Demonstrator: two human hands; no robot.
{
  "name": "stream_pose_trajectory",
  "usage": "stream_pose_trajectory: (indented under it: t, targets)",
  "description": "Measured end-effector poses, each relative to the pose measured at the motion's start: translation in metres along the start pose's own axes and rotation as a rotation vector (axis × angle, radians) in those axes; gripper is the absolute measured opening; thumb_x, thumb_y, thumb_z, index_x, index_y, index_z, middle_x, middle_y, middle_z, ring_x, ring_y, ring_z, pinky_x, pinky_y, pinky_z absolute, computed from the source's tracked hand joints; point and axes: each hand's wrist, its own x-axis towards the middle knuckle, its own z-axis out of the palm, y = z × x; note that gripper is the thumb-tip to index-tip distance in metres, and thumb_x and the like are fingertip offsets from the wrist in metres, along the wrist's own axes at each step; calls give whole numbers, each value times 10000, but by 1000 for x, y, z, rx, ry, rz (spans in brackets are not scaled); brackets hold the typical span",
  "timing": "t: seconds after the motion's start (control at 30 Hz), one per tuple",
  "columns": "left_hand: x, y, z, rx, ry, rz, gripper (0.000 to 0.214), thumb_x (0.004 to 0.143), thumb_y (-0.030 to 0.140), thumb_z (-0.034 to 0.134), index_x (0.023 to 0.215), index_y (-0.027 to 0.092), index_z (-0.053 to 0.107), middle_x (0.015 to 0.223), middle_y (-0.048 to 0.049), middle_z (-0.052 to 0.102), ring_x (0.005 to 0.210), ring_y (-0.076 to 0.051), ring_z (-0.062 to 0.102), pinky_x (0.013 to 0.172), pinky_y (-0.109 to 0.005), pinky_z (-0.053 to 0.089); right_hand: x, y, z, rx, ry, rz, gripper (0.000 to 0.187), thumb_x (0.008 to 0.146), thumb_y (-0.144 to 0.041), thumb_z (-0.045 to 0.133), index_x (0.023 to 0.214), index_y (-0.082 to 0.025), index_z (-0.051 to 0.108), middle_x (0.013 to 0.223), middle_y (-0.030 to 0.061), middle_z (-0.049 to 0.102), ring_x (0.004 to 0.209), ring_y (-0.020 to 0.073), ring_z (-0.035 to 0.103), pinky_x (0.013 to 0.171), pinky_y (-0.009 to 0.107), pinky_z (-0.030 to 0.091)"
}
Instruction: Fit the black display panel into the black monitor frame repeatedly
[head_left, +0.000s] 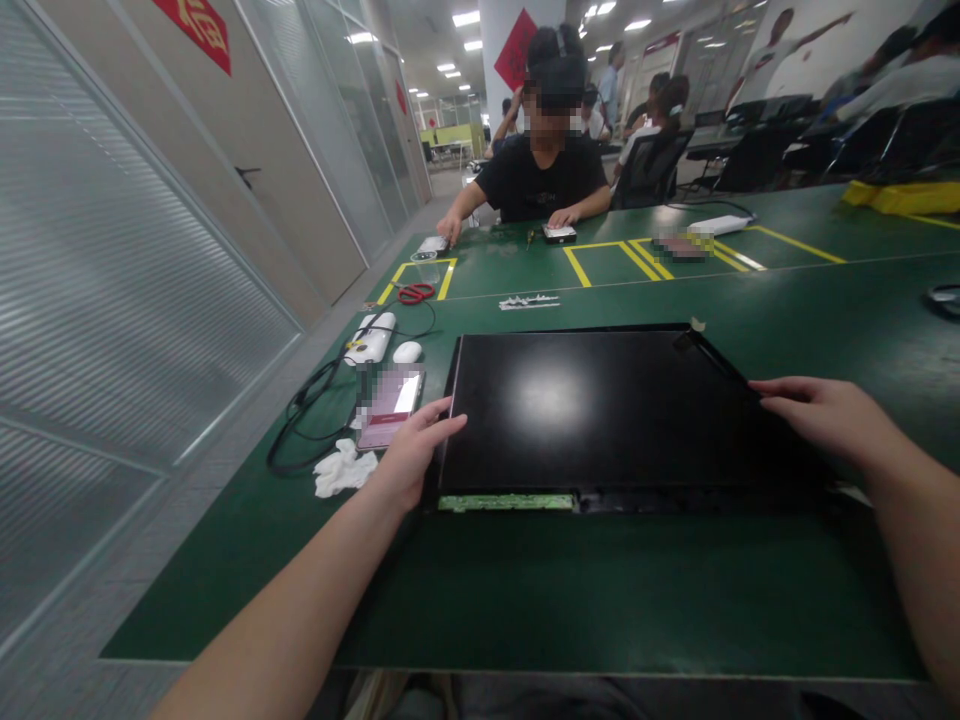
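A black display panel (pixel 600 420), its dark screen facing up, lies in front of me over the green table. Along its near edge a strip of green circuit board (pixel 506 503) shows at the left. My left hand (pixel 420 445) grips the panel's left edge, thumb on top and fingers at the side. At the opposite side, my right hand (pixel 821 410) pinches a thin black edge of the panel by its far right corner. A piece of tape (pixel 696 326) sits at that corner. Whether the panel's underside touches the table is hidden.
Left of the panel are a phone (pixel 390 405), crumpled tissue (pixel 345 468), a white mouse-like case (pixel 407 352), black cables (pixel 300 400) and red-handled scissors (pixel 416 293). Small parts lie on a white strip (pixel 529 301). Across the table (pixel 465 600), a person handles two small devices.
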Motion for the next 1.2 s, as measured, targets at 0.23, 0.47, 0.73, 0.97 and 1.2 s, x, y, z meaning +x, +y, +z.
stream_pose_trajectory:
  t: [0.23, 0.47, 0.73, 0.97, 1.2]
  targets:
    - [-2, 2, 4, 19, 2, 60, 409, 640, 218, 799, 1041, 164, 738, 923, -67, 793, 907, -260, 747, 769, -321, 580, 3, 4, 2, -10, -3, -25, 425, 683, -379, 583, 1028, -227, 779, 1024, 95, 759, 977, 294, 669, 899, 423, 497]
    - [-2, -1, 1, 31, -28, 76, 568, 628, 221, 811, 1180, 170, 692, 1011, -79, 783, 966, -280, 731, 807, -345, 565, 5, 7, 4, 13, 2, -27, 418, 665, -385, 592, 1008, -232, 777, 995, 89, 763, 954, 296, 674, 874, 424, 505]
    - [-1, -4, 0, 10, -91, 140, 569, 653, 211, 822, 1201, 178, 671, 1173, -89, 747, 1070, -292, 703, 880, -362, 556, 2, 4, 3, 33, 11, -21, 405, 655, -367, 589, 987, -233, 777, 975, 88, 765, 928, 292, 678, 872, 431, 507]
    - [-5, -5, 3, 25, -115, 192, 698, 619, 198, 878, 1267, 177, 618, 1289, -110, 701, 1241, -319, 624, 1030, -406, 509, -2, -2, 1, 19, -16, 13, 438, 680, -358, 585, 1053, -217, 768, 1038, 89, 757, 992, 284, 667, 897, 400, 492]
    - [-10, -3, 6, 1, -152, 197, 837, 634, 227, 883, 1393, 178, 534, 1218, -122, 739, 1164, -332, 678, 1003, -441, 547, 6, 8, 6, 38, -17, -42, 428, 654, -379, 586, 1026, -229, 734, 943, 75, 755, 901, 275, 686, 865, 416, 508]
